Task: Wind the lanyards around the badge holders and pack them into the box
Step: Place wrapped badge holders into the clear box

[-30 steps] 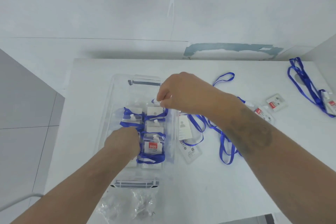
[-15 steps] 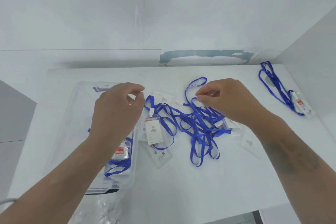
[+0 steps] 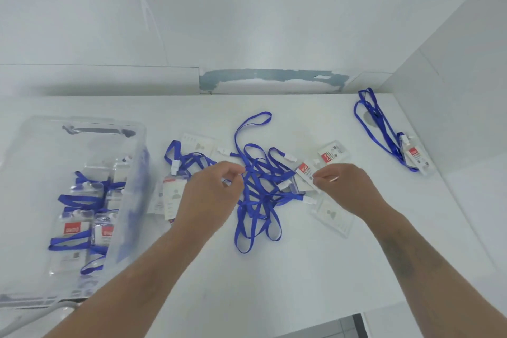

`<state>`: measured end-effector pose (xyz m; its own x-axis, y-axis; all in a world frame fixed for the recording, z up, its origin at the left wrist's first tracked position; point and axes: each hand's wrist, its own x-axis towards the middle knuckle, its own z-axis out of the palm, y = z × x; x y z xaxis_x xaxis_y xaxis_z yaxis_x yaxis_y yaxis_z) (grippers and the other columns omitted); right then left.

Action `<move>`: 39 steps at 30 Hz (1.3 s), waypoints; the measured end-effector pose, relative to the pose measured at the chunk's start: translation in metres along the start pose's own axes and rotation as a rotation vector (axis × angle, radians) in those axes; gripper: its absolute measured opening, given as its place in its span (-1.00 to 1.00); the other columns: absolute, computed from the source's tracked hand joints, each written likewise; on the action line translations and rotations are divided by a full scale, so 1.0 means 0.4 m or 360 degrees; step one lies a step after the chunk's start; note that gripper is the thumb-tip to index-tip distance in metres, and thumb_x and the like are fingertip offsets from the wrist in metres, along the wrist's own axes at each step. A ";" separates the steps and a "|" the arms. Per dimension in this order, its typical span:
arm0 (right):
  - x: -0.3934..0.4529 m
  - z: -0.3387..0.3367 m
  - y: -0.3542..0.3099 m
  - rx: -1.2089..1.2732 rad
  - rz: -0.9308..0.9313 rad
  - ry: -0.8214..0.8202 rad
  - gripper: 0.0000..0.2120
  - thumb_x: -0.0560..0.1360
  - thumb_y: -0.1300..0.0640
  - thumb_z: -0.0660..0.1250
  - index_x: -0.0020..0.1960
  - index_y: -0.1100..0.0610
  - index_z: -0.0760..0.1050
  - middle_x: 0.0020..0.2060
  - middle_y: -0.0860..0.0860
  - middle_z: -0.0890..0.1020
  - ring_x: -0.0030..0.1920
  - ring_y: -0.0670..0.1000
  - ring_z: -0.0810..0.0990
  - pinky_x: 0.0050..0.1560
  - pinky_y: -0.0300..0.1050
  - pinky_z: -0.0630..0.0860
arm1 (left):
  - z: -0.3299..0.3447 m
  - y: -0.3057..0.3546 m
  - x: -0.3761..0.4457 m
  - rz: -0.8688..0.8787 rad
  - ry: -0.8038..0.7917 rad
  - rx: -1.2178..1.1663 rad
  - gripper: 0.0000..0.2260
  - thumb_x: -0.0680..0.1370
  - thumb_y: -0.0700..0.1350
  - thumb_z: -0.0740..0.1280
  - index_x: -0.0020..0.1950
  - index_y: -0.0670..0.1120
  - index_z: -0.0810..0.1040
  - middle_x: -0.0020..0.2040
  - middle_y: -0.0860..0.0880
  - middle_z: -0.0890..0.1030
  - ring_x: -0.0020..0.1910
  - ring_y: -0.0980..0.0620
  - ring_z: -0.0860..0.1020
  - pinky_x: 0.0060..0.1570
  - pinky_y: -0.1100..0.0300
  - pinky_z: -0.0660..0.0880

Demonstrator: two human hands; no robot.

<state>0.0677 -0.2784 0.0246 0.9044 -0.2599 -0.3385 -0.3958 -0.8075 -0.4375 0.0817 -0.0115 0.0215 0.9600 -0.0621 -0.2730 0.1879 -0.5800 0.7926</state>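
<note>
White walls meet at a corner behind a white table [image 3: 274,282], with a strip of chipped bluish paint low on the back wall. On the table's middle lies a tangle of blue lanyards [image 3: 255,195], flat ribbon looped over itself, with white plastic clips at the ends and clear badge holders fastened to them. One badge holder [image 3: 306,175] at the right of the tangle carries a card with a red label in white letters, too blurred to read surely; a second holder [image 3: 333,152] just behind it bears the same red label. A holder [image 3: 172,195] at the left of the tangle shows a white card with a grey person outline, and another such card lies in a holder [image 3: 333,214] under the right wrist.

The left hand [image 3: 211,197] hovers over the tangle with thumb and forefinger curled close together near a strand; whether they pinch the ribbon cannot be told. The right hand [image 3: 343,186] pinches the edge of the red-labelled badge holder between thumb and fingertips.

At the left stands a clear plastic box [image 3: 137,162] with a dark handle at its far end. Inside lie several wound badge holders [image 3: 76,230], blue ribbon wrapped around each, two showing red labels. Far right, near the side wall, lies a separate lanyard with its holder [image 3: 414,156], also red-labelled.
</note>
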 end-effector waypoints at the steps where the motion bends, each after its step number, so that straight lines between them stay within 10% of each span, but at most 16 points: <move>1: 0.006 0.018 0.026 -0.0006 0.0049 -0.0038 -0.93 0.48 0.02 0.38 -0.11 -0.14 0.63 -0.11 -0.20 0.68 -0.09 -0.19 0.61 -0.12 -0.29 0.44 | 0.022 -0.007 0.002 -0.0004 -0.0045 0.0041 -0.84 0.56 -0.04 0.29 0.06 0.18 0.61 -0.16 0.35 0.58 -0.25 0.36 0.53 -0.24 0.41 0.40; 17: 0.171 0.124 0.151 -0.0235 0.0074 0.0063 -0.42 0.40 -0.09 0.46 0.38 -0.11 0.40 0.31 -0.10 0.44 0.30 -0.01 0.37 0.15 -0.07 0.43 | 0.308 0.036 0.176 0.0128 -0.0406 0.0412 -0.75 0.61 -0.04 0.24 0.27 0.07 0.53 0.09 0.15 0.63 -0.03 0.15 0.55 0.07 0.19 0.51; 28: 0.197 0.137 0.180 -0.0156 0.0053 0.0059 -0.37 0.37 -0.14 0.45 0.38 -0.16 0.34 0.25 -0.11 0.45 0.27 -0.04 0.36 0.14 -0.10 0.42 | 0.363 0.050 0.208 0.0067 -0.0473 0.0537 -0.73 0.61 -0.04 0.24 0.31 0.09 0.50 0.14 0.14 0.63 -0.05 0.15 0.57 -0.02 0.24 0.52; 39: 0.093 0.103 0.044 0.0552 -0.0004 0.0203 -0.28 0.29 -0.23 0.50 0.38 -0.16 0.31 0.11 -0.18 0.45 0.08 -0.16 0.50 0.02 -0.19 0.51 | 0.293 0.120 0.177 -0.0118 -0.0370 -0.0156 -0.83 0.56 0.03 0.33 0.07 0.00 0.62 -0.08 0.17 0.66 -0.11 0.16 0.63 -0.02 0.16 0.59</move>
<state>0.0876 -0.2803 -0.0302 0.9093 -0.3399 -0.2401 -0.4045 -0.5864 -0.7018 0.1346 -0.1388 -0.0235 0.8717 -0.2138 -0.4410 0.2859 -0.5090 0.8119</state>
